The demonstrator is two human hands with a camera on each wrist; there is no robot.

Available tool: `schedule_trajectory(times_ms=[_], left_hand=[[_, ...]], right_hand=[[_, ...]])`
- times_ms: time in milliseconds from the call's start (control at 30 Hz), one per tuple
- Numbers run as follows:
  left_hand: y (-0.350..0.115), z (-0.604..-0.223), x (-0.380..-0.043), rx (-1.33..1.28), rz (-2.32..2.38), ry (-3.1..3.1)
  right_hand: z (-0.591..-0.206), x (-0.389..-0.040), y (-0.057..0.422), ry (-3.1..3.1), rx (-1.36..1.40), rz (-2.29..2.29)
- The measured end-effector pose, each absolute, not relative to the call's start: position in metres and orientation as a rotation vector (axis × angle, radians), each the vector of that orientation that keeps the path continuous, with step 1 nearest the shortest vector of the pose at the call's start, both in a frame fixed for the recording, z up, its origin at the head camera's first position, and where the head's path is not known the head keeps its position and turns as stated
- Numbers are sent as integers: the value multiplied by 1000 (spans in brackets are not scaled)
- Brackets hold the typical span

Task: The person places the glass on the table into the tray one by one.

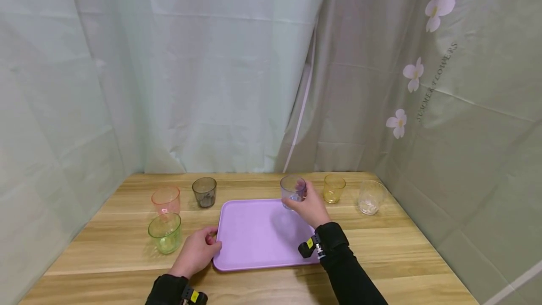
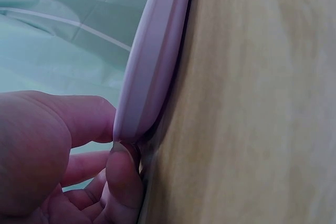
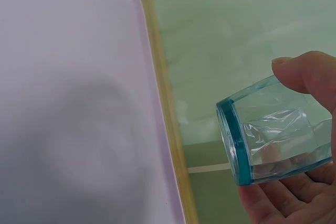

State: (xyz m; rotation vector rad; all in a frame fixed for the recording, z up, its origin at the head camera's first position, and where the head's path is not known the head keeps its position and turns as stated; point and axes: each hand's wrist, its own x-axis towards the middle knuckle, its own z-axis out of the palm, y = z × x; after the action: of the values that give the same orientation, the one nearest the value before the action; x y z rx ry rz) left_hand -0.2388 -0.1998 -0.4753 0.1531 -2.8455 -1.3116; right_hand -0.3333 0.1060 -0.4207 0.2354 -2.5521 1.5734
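A purple tray [image 1: 258,236] lies on the wooden table in the head view. At its left edge my left hand [image 1: 197,250] pinches the rim; the left wrist view shows the thumb and a finger on either side of the tray's edge [image 2: 144,72]. My right hand [image 1: 312,208] grips a clear bluish glass [image 1: 291,186] by its side, above the tray's far right corner. In the right wrist view this glass [image 3: 278,129] sits between thumb and fingers, its thick base toward the tray, and a shadow falls on the tray surface.
Left of the tray stand a green glass [image 1: 166,239], a pink glass [image 1: 165,197] and a dark grey glass [image 1: 205,193]. An amber glass [image 1: 333,189] and a clear glass [image 1: 370,197] are at the right. Pale curtains [image 1: 220,84] surround the table's back and sides.
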Motion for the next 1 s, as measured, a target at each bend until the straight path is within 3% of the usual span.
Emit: schedule_trajectory(times_ms=[1000], left_hand=[[-201, -477, -239, 132, -1282, -2835]], right_hand=[[-431, -336, 76, -2587, 266, 1598]])
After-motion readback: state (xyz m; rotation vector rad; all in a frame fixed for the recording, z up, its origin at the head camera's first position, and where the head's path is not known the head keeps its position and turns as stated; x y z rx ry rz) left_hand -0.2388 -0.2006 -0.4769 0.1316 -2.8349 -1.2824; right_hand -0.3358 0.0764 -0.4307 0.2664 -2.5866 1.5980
